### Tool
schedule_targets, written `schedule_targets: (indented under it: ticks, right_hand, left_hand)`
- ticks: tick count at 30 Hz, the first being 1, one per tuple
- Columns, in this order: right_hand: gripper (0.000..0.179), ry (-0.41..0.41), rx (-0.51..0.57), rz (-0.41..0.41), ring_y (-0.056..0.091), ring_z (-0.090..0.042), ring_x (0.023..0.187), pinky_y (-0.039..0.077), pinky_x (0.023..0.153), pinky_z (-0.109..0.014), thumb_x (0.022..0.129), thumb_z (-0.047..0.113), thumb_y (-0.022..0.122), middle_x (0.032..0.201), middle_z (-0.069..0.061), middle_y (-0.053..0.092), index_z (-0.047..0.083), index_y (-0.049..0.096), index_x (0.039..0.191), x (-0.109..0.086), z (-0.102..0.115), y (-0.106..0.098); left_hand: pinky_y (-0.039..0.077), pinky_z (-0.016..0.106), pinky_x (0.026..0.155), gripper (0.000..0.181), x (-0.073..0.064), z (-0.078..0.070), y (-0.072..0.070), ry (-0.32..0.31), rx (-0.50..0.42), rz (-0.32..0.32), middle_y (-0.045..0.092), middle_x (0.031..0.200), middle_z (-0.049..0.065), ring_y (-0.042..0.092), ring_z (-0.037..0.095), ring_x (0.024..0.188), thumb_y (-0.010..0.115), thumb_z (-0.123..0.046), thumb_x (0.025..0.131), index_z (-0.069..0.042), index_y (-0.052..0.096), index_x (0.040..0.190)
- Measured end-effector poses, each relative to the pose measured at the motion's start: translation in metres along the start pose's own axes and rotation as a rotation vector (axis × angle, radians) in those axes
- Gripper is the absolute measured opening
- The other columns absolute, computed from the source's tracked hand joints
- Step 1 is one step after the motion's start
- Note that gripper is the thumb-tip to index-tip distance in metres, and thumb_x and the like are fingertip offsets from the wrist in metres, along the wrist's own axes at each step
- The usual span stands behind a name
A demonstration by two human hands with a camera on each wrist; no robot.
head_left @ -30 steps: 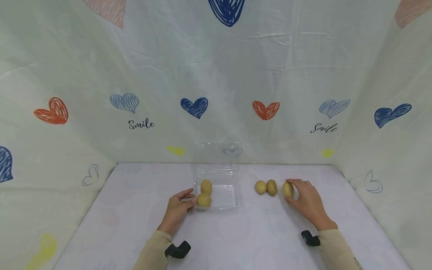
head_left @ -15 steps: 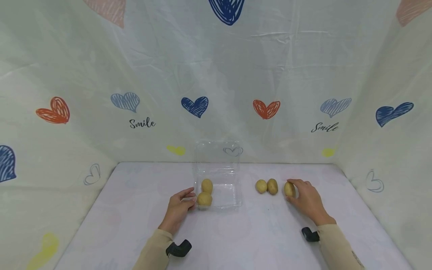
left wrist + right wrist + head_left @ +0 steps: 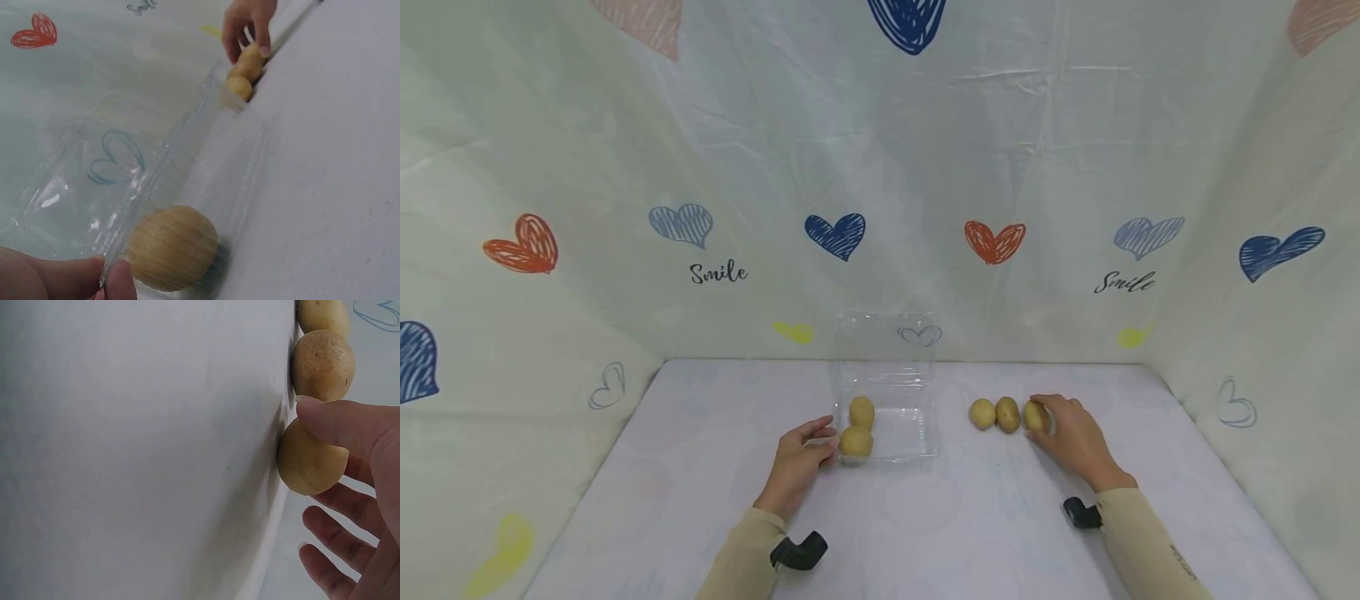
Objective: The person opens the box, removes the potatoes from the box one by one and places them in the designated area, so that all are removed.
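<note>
My right hand pinches a potato between thumb and fingers, low over the table on the right. Just left of it, in a row, stand two more potatoes: one oval and one rounder. A clear plastic clamshell box lies with its lid raised at the back. Two potatoes, a far one and a near one, sit along the left side of its base. At that side my left hand pinches the box's rim, as the left wrist view shows.
A white cloth covers the table. Behind it and at both sides hangs a pale curtain printed with hearts and "Smile". The box's lid stands up close to the back curtain. Each wrist carries a black mount.
My right hand has moved slightly left with its potato, bringing it up close to the oval one in the row. The left hand has stayed at the box.
</note>
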State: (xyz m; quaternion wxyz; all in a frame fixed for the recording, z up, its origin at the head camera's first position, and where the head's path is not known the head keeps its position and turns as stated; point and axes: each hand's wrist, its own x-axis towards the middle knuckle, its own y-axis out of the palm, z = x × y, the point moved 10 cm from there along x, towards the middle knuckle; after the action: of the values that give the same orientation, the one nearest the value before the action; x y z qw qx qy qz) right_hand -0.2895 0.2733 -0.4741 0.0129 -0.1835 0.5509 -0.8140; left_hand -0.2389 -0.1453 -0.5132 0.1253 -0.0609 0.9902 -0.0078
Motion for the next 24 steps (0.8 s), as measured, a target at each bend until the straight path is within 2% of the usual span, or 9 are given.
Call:
schedule_targets:
  ticks: [9, 15, 20, 24]
  right_hand:
    - [0.060, 0.015, 0.003, 0.034, 0.060, -0.051, 0.120, 0.050, 0.101, -0.064, 0.085, 0.010, 0.088, 0.132, -0.030, 0.065, -0.008, 0.062, 0.135, -0.001, -0.003, 0.004]
    - [0.061, 0.031, 0.023, 0.018, 0.059, -0.053, 0.120, 0.050, 0.099, -0.067, 0.083, 0.008, 0.088, 0.133, -0.031, 0.063, -0.007, 0.062, 0.136, -0.006, -0.001, -0.006]
    - [0.061, 0.020, 0.028, 0.024, 0.058, -0.053, 0.122, 0.049, 0.101, -0.067, 0.083, 0.007, 0.088, 0.136, -0.031, 0.061, -0.005, 0.062, 0.137, -0.006, 0.015, -0.014]
    - [0.059, -0.023, 0.026, 0.014, 0.060, -0.050, 0.119, 0.051, 0.098, -0.065, 0.081, 0.005, 0.089, 0.133, -0.028, 0.064, -0.004, 0.064, 0.134, -0.005, 0.035, -0.021]
  left_hand:
    - [0.058, 0.021, 0.074, 0.047, 0.001, 0.001, 0.000, -0.003, -0.003, -0.004, 0.060, 0.127, 0.025, 0.063, 0.012, 0.085, 0.066, 0.007, 0.099, 0.012, 0.055, 0.145]
    - [0.058, 0.021, 0.074, 0.047, 0.001, 0.001, 0.000, -0.003, -0.003, -0.004, 0.060, 0.127, 0.024, 0.063, 0.012, 0.084, 0.066, 0.007, 0.099, 0.012, 0.055, 0.144]
    - [0.058, 0.022, 0.074, 0.047, 0.000, -0.001, 0.000, -0.002, -0.004, -0.002, 0.059, 0.129, 0.027, 0.063, 0.013, 0.084, 0.065, 0.007, 0.099, 0.012, 0.054, 0.145]
    - [0.058, 0.022, 0.073, 0.047, -0.001, -0.001, 0.000, 0.000, -0.013, -0.002, 0.059, 0.129, 0.027, 0.063, 0.013, 0.083, 0.065, 0.008, 0.099, 0.013, 0.054, 0.145]
